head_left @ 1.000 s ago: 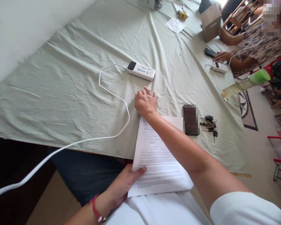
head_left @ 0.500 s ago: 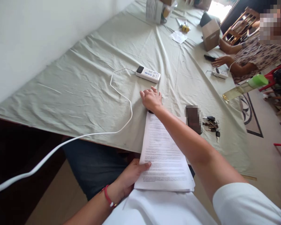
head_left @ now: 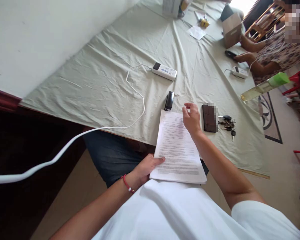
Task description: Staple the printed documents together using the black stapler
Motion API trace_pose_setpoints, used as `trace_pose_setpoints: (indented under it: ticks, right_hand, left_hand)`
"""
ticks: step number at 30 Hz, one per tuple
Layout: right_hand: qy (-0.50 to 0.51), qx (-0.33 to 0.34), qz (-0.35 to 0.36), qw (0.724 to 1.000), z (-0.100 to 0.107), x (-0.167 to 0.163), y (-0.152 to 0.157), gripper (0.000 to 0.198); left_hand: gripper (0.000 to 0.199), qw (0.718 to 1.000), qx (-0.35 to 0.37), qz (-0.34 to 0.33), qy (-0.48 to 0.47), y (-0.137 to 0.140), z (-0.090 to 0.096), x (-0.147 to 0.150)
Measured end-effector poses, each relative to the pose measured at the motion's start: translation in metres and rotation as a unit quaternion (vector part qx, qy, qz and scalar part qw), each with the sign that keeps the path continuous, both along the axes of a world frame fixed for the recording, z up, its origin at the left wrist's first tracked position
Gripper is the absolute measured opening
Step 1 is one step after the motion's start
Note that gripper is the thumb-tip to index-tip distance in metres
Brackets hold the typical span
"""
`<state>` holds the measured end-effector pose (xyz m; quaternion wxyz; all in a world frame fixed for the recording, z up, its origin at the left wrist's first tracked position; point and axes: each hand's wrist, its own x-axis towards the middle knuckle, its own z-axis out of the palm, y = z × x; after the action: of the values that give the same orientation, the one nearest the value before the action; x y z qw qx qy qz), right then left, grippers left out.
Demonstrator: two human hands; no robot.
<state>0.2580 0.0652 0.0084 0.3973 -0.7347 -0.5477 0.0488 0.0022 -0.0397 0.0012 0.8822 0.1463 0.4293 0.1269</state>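
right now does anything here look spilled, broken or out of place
Nothing clearly stands out: the papers in the left hand look fairly evenly stacked. The green-capped bottle seems to lean, possibly just lens distortion.

open cloth (head_left: 178, 99) between stapler (head_left: 169, 100) and right fingers (head_left: 186, 112)

Papers (head_left: 177, 150): stapler (head_left: 169, 101) at far left corner; corded device (head_left: 164, 71) beyond; probable phone (head_left: 209, 118) right, keys (head_left: 228, 124) farther right.

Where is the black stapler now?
In the head view, near the middle: the black stapler lies at the printed papers' top-left corner, left of the right hand.
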Motion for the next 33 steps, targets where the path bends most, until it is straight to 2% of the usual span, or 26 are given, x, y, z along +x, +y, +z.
trace_pose_setpoints:
  ticks: [4,7,13,18,26,33]
  right_hand:
    - [-0.122,-0.072,0.016,0.99,-0.027,0.003,-0.023,0.026]
    - [-0.157,-0.088,0.042,0.983,-0.029,-0.001,-0.027,0.027]
    - [-0.145,-0.101,0.054,0.983,-0.023,-0.001,-0.027,0.029]
    - [-0.111,-0.079,0.057,0.989,-0.028,0.002,-0.027,0.033]
    - [-0.098,-0.074,0.073,0.99,-0.029,0.005,-0.029,0.037]
    - [-0.105,-0.076,0.084,0.988,-0.029,0.005,-0.03,0.034]
  left_hand:
    - [0.049,1.0,0.02,0.0,0.015,-0.004,-0.007,0.001]
    - [0.042,1.0,0.03,0.003,0.007,-0.006,-0.009,-0.002]
    - [0.044,0.996,0.068,0.049,-0.015,-0.007,-0.013,-0.006]
    - [0.047,0.99,0.12,0.073,0.007,-0.011,-0.016,-0.004]
    - [0.043,0.99,0.126,0.063,0.032,-0.016,-0.016,-0.007]
    - [0.041,0.981,0.144,0.126,0.045,-0.017,-0.021,-0.009]
